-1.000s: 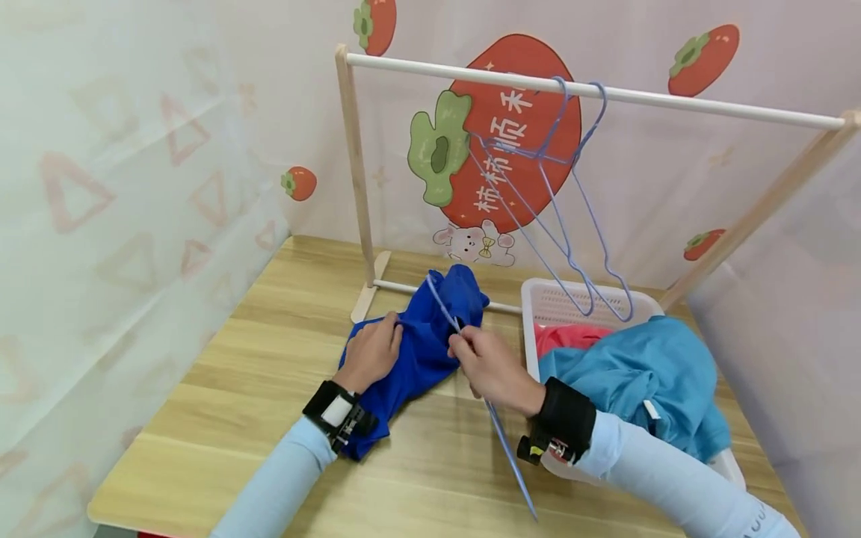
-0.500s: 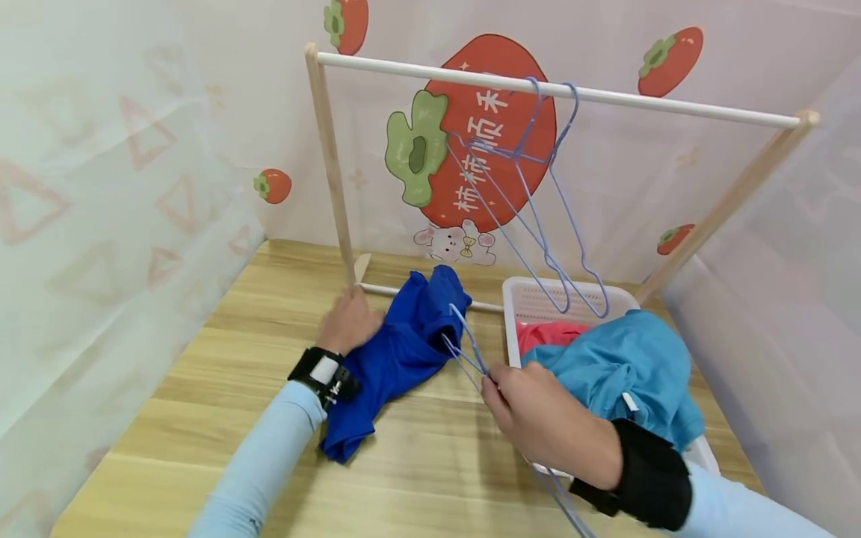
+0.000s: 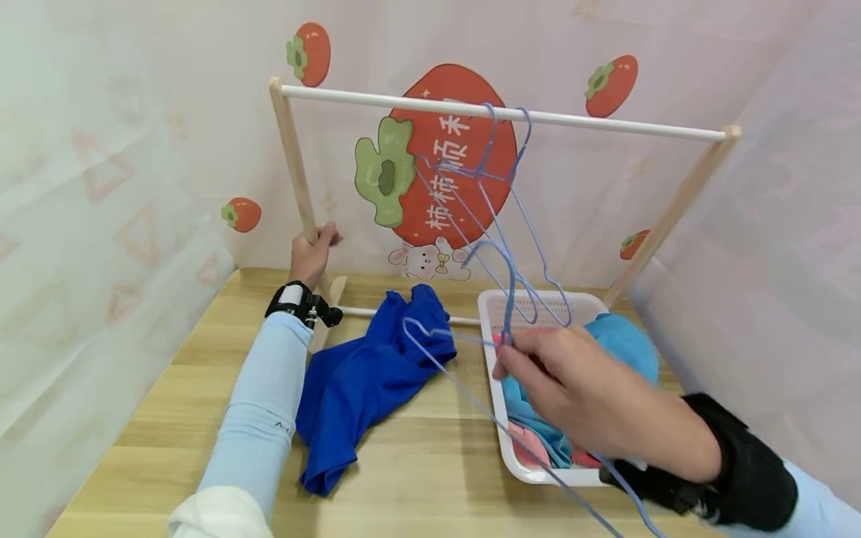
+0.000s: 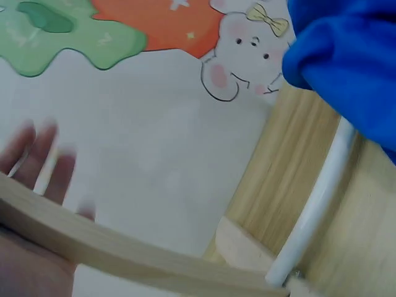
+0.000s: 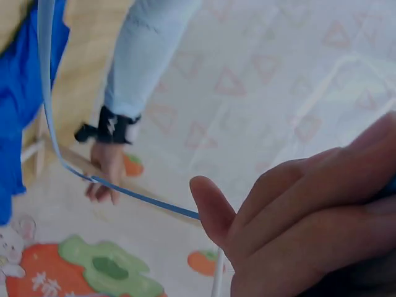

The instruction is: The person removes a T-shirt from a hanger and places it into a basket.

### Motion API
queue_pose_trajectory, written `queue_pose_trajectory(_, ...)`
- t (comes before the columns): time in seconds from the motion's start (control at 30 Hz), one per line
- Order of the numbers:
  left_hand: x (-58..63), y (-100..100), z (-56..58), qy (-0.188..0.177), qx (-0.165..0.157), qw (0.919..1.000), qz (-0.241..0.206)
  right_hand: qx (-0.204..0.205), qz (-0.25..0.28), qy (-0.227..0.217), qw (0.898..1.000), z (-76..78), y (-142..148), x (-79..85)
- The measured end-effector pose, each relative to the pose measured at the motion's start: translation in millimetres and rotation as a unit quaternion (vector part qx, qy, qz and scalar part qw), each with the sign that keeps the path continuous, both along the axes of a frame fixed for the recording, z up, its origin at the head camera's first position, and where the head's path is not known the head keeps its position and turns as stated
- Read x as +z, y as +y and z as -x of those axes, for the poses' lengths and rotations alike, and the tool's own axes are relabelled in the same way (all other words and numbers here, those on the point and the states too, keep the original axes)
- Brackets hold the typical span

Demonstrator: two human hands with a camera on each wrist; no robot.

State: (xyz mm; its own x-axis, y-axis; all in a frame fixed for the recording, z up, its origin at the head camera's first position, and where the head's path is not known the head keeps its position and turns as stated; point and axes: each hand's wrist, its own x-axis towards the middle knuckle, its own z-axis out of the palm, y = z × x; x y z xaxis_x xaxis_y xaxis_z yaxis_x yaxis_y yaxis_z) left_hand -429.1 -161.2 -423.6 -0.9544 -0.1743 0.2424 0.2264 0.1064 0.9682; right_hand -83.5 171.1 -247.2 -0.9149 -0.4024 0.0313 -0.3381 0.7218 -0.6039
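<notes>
In the head view my right hand (image 3: 572, 381) pinches a blue wire clothes hanger (image 3: 509, 291) at the base of its hook. The hook points up, and the hanger's body slants down toward the front edge. My left hand (image 3: 311, 258) is at the left wooden post of the clothes rack (image 3: 296, 164). In the left wrist view its blurred fingers (image 4: 59, 173) extend loosely past the post. A crumpled blue garment (image 3: 377, 381) lies on the table (image 3: 202, 411) between the hands, apart from both. One hanger shoulder overlaps it in view; contact cannot be told.
Two more blue hangers (image 3: 480, 175) hang from the rack's white top rail (image 3: 390, 100). Behind my right hand, a white basket (image 3: 494, 418) holds teal cloth (image 3: 619, 344) and pink cloth (image 3: 528, 444). A printed curtain (image 3: 558, 194) backs the table.
My left hand has left the blue garment and moved up to the rack post. My right hand has drawn the hanger away from the garment and raised it, hook up.
</notes>
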Motion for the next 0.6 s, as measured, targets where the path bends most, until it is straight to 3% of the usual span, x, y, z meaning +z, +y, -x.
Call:
queue_pose_trajectory(0.13,-1.5,3,1.5,-0.028,0.005,0.9985,-0.046,-0.032,0.015,0.009,0.999,38.0,-7,30.0)
queue_pose_trajectory(0.37,-11.7,-2,4.1,-0.038,0.042,0.9981,-0.022,-0.069,0.043,0.099,0.992,129.5,-34,69.5)
queue_pose_trajectory(0.5,-12.3,0,2.1,-0.047,0.031,0.9984,-0.011,-0.097,0.062,0.112,0.987,172.0,-45,77.2)
queue_pose_trajectory(0.6,-9.9,1,1.5,-0.038,0.024,0.9989,-0.010,-0.100,0.066,0.110,0.987,199.1,-50,72.3)
